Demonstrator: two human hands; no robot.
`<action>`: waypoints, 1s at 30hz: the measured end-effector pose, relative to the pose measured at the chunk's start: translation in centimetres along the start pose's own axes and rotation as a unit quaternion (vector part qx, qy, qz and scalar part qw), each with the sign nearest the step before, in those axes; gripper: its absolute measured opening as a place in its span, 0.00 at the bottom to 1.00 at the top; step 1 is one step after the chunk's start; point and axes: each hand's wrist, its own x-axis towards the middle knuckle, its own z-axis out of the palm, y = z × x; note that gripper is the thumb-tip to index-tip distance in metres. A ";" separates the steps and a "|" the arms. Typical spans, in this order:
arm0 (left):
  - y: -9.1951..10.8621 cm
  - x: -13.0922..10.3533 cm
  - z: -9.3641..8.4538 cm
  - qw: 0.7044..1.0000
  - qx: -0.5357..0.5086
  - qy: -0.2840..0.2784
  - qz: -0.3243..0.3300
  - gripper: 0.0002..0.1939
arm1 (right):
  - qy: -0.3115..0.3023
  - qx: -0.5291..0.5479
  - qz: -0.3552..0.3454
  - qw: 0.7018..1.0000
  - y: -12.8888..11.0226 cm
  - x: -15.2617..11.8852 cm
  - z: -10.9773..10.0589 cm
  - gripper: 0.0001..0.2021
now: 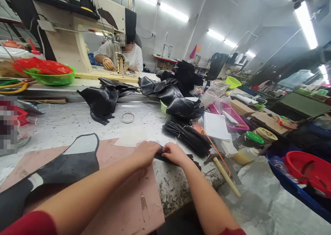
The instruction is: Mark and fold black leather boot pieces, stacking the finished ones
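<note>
My left hand (148,153) and my right hand (175,154) are close together over the right edge of a pink work mat. Both have their fingers closed on a thin black leather piece (159,151), mostly hidden by the hands. Its far end, or another piece under it, shows frayed strips right of my right hand. Just beyond lies a bundle of black strips (187,135). A pale flat sheet (129,140) lies behind my left hand. On the pink mat (144,207), left of my forearm, rests a long black cut piece (74,162) with a light patch.
Black leather parts (100,102) are heaped along the sewing machine bed. A tape roll (127,117) lies on the bench. At right are a hammer (226,176), a notebook (216,124), a pink basket (240,119) and jars. A co-worker (134,57) sits behind the machine (64,45).
</note>
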 end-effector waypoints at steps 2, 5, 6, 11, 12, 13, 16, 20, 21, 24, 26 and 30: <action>-0.1 1.4 0.8 1.000 -0.017 -0.014 -0.020 0.10 | -0.010 0.015 0.008 1.000 -0.1 0.1 0.2 0.02; -0.5 2.5 1.7 0.998 -0.037 -0.022 -0.042 0.14 | -0.025 0.031 0.018 0.999 0.0 0.3 0.0 0.02; -0.6 2.6 2.0 0.998 -0.042 -0.022 -0.046 0.14 | -0.028 0.034 0.019 0.999 0.1 0.4 -0.1 0.03; -0.7 2.6 2.6 0.997 -0.060 -0.016 -0.050 0.14 | -0.028 0.031 0.010 0.999 -0.1 0.4 -0.3 0.04; -0.7 2.5 2.6 0.997 -0.061 -0.015 -0.049 0.14 | -0.024 0.028 0.007 0.999 -0.2 0.3 -0.3 0.04; -0.7 2.4 2.5 0.997 -0.061 -0.015 -0.047 0.14 | -0.017 0.025 0.004 1.000 -0.3 0.1 -0.2 0.04; -0.7 2.2 2.3 0.998 -0.054 -0.020 -0.037 0.13 | 0.009 0.023 -0.010 1.000 -0.6 -0.4 0.0 0.06; -0.7 2.0 2.1 0.999 -0.042 -0.032 -0.006 0.10 | 0.045 0.048 -0.048 0.997 -0.8 -1.7 0.4 0.07; -0.7 1.9 2.0 0.999 -0.040 -0.035 0.004 0.11 | 0.054 0.062 -0.059 0.995 -0.7 -2.1 0.6 0.07; -0.7 1.7 1.8 0.998 -0.033 -0.045 0.038 0.13 | 0.081 0.123 -0.082 0.986 0.1 -3.5 1.1 0.06; -0.7 1.4 1.7 0.997 -0.024 -0.048 0.058 0.14 | 0.104 0.176 -0.084 0.975 1.0 -4.5 1.6 0.07; -0.3 1.1 1.6 0.997 0.000 -0.036 0.074 0.14 | 0.145 0.291 -0.070 0.943 2.8 -6.5 2.5 0.11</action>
